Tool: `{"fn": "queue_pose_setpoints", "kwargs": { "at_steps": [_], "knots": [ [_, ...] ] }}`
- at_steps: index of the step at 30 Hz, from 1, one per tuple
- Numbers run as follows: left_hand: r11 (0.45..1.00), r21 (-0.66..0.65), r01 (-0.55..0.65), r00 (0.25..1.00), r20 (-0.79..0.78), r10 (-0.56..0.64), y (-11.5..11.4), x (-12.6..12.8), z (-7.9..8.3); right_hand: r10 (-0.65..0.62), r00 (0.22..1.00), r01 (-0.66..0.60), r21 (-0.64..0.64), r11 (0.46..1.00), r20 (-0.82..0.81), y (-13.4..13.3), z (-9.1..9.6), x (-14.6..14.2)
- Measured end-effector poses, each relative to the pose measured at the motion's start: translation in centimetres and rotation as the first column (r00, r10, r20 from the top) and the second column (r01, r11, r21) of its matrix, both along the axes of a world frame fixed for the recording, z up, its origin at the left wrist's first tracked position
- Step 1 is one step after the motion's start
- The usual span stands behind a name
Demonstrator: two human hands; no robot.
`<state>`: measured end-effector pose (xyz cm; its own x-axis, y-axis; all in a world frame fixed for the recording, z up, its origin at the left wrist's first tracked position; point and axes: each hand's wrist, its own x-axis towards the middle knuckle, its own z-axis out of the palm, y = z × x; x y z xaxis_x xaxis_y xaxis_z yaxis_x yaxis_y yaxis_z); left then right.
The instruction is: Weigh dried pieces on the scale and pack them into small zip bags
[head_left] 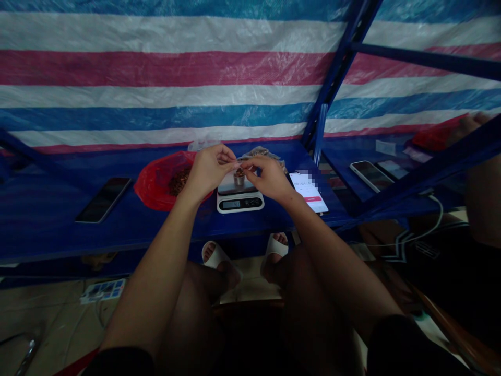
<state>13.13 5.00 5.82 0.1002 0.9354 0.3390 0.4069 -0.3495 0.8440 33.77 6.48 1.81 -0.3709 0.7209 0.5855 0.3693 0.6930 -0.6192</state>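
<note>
Both hands meet over a white digital scale (240,203) on the blue table. My left hand (213,167) comes in from the left, its thumb and fingertips pinched together. Opposite it, my right hand (266,175) is pinched as well, with its fingertips nearly touching the left ones. What the fingertips hold, if anything, is too small to make out. Just beneath them a small metal cup (239,178) with brown bits in it stands on the scale's plate. Beside my left wrist lies a red plastic bag (156,180), spread open around brown pieces (179,181).
A lit phone (309,192) lies right of the scale, a dark phone (104,199) at the left. Clear plastic bags (260,152) lie behind my hands. Blue metal posts (332,78) rise at the right, where another person's arm (483,183) shows near two more phones.
</note>
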Motion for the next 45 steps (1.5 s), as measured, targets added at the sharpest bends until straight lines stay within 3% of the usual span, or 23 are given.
{"fn": "queue_pose_setpoints", "kwargs": {
  "at_steps": [3,12,19,26,45],
  "knots": [
    [0.998,-0.038,0.040,0.999,-0.016,-0.040,-0.2,-0.1,0.1,0.014,1.000,-0.014,0.017,1.000,0.023,-0.1,0.1,0.1],
    [0.992,-0.094,0.084,0.995,-0.044,-0.089,-0.3,-0.3,-0.3,0.013,0.998,-0.019,-0.091,0.996,-0.057,0.1,-0.4,-0.2],
    [0.998,-0.064,0.002,0.999,-0.042,-0.004,-0.3,-0.3,-0.2,0.008,1.000,-0.008,-0.024,1.000,0.001,0.1,-0.3,0.1],
    [0.996,-0.064,0.058,0.997,-0.049,-0.061,-0.9,-0.1,0.1,0.012,0.999,-0.011,-0.013,1.000,0.043,-0.1,-0.1,0.2],
    [0.996,-0.054,0.076,0.992,-0.099,-0.081,-1.5,0.6,0.1,-0.006,1.000,0.007,-0.042,0.999,0.016,0.2,-0.5,0.4]
  ]
}}
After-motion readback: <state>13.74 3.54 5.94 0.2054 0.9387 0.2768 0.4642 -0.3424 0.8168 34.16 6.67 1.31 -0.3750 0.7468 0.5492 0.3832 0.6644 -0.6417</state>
